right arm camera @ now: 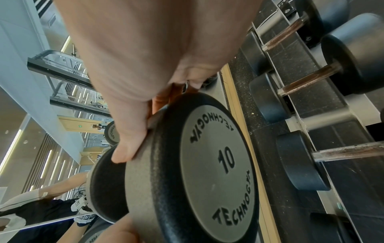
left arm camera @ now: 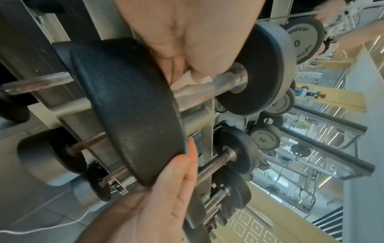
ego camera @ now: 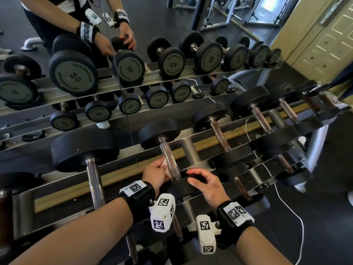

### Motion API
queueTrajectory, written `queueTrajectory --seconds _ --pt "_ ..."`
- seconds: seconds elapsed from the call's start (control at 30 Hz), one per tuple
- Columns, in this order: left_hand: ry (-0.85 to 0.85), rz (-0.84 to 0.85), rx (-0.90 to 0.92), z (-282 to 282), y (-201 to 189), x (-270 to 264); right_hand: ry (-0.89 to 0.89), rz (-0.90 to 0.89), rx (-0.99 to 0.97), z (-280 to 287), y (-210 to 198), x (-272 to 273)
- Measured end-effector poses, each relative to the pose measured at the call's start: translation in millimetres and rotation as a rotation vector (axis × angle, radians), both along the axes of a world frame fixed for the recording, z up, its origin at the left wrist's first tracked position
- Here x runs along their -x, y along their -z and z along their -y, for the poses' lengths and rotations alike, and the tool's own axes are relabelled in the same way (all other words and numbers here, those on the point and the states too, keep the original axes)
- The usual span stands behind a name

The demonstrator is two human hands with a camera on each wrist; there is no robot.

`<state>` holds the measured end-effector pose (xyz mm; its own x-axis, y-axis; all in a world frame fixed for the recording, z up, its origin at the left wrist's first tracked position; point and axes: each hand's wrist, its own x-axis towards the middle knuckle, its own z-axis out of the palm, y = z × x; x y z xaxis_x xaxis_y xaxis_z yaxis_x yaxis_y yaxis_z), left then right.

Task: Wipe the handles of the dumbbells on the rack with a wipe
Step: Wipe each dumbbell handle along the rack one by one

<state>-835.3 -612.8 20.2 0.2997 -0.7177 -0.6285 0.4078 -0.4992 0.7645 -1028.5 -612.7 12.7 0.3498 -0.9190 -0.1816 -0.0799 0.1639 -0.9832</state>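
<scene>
The dumbbell [ego camera: 168,150] marked 10 lies on the top tier of the rack [ego camera: 193,153], at about six o'clock from where the person stands, its handle [ego camera: 170,159] pointing away toward twelve. The left hand [ego camera: 155,174] has its grip closed on a white wipe [ego camera: 165,170], pressed against the handle's left side near the near head [ego camera: 184,185]; in the left wrist view the wipe [left arm camera: 187,80] is bunched between thumb and fingers right on the bar. The right hand [ego camera: 207,185] curls over the rim of that near head, thumb and fingers clasping it, apparently to steady the weight.

So this handle looks to be mid-wipe. The next move, I'd judge, is a stroke along the bar toward the far head [ego camera: 159,133] at twelve, perhaps with a turn of the weight to reach the underside.

Around it: a bigger dumbbell [ego camera: 85,150] at nine o'clock, a row of smaller ones with rust-brown handles [ego camera: 219,133] running off to two o'clock, and a mirror [ego camera: 95,54] behind. The heads at each end hem the wipe in, and a white cord [ego camera: 282,199] trails down the rack at three o'clock.
</scene>
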Motion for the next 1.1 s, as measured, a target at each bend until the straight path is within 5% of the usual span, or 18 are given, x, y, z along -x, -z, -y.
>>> queueTrajectory --seconds 0.2,0.33,0.77,1.1 --pt "-0.165 0.017 0.065 25.8 -3.7 -11.0 0.012 -0.011 -0.013 -0.1 -0.9 -1.5" --pt "-0.063 0.106 0.037 12.5 6.6 -0.1 0.030 -0.004 -0.026 -1.1 -1.3 -3.8" --pt "-0.159 -0.050 0.057 27.7 -8.6 -11.5 0.031 0.009 -0.028 0.4 3.6 -3.6" --pt "0.063 0.014 -0.035 -0.3 3.4 -2.8 0.018 0.021 -0.048 1.8 2.8 -2.0"
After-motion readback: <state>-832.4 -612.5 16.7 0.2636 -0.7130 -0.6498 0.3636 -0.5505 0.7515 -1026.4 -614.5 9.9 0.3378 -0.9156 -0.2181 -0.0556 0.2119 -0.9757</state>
